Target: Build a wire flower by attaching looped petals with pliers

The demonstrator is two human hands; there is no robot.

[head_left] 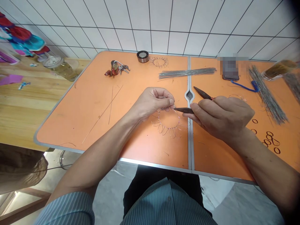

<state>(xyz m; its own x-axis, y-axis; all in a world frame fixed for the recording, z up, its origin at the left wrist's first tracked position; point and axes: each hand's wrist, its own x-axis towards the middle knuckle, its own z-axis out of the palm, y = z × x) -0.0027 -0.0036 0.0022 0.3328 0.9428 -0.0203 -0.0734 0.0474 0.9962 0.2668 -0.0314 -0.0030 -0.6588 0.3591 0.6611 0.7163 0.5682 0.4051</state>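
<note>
My left hand (157,101) pinches the top of a thin wire ring (169,127), a circle with wire loops fanning outward, held over the orange table. My right hand (221,117) grips dark long-nose pliers (184,110). Their tip meets the wire right beside my left fingertips; my fingers hide the handles. Just beyond the right hand, a second dark pointed tool (202,92) lies with a bit of red at its end, its rear part covered by the hand. Two straight wires (103,114) cross on the table to the left.
On the orange table (140,147) are keys (118,68), a tape roll (142,56), another wire ring (159,62), wire bundles (187,72) (268,97), a phone (230,68), a glass of brown liquid (278,69) and several small dark rings (269,139). A tiled wall (161,22) stands behind.
</note>
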